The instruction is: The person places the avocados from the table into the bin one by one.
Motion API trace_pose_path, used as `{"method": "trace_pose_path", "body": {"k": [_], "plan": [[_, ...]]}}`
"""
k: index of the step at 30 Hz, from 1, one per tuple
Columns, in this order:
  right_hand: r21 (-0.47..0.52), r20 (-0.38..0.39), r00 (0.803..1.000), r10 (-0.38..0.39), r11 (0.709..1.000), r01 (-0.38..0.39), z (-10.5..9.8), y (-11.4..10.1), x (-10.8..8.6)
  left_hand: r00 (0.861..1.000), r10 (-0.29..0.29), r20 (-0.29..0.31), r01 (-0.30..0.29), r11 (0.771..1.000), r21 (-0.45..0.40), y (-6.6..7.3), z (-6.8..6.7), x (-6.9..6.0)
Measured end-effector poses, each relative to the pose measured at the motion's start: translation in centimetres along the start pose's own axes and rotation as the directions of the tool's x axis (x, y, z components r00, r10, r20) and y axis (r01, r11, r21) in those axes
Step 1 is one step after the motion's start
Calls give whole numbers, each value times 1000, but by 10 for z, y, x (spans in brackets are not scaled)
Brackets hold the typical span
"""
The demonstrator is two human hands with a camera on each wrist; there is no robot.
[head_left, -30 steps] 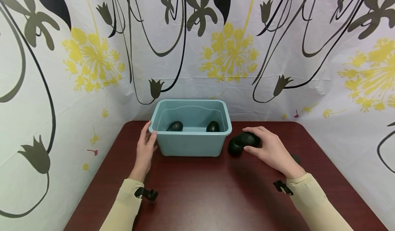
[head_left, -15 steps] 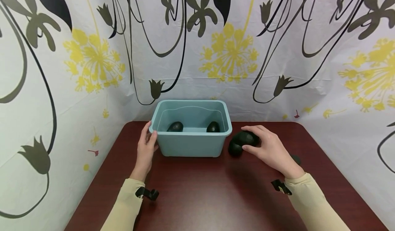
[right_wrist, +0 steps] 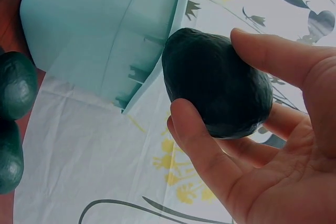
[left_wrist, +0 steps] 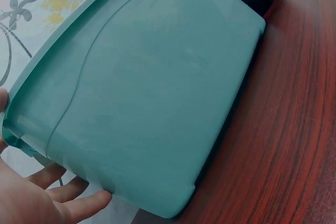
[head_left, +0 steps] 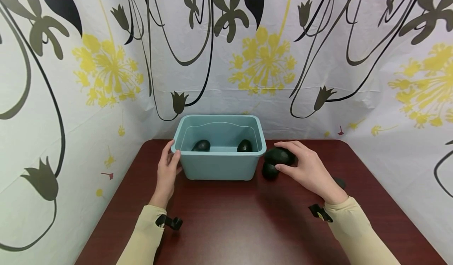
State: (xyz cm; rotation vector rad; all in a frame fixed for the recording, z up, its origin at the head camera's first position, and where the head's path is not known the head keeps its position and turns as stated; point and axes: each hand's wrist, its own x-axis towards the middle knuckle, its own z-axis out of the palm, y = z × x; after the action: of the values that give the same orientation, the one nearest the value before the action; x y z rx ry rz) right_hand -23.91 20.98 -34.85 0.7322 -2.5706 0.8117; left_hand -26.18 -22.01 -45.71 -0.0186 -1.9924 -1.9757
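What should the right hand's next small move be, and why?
Probably lift the held avocado over the bin: the right hand grips it just outside, two avocados lie inside, and the left hand holds the bin.

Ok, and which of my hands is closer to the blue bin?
Left. Your left hand holds the blue bin at its near left corner; your right hand is off its right side, not touching it, holding a dark green avocado.

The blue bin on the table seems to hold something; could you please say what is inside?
Inside the blue bin, two dark avocados lie apart, left and right. Its front wall hides their lower parts and the nearest floor, so anything there cannot be seen.
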Motion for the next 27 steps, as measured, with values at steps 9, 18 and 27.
{"method": "trace_pose_path", "body": {"k": [9,18,27], "plan": [[10,-7,1000,-19,1000,19,1,-5,2,1000,-8,-13,8,1000,4,-3,0,0],[7,-13,999,-29,1000,29,2,-9,5,999,-38,-9,38,999,-8,-1,1,1],[29,-6,1000,-26,999,27,5,-15,10,999,-47,-6,47,999,3,27,5,-10]]}}
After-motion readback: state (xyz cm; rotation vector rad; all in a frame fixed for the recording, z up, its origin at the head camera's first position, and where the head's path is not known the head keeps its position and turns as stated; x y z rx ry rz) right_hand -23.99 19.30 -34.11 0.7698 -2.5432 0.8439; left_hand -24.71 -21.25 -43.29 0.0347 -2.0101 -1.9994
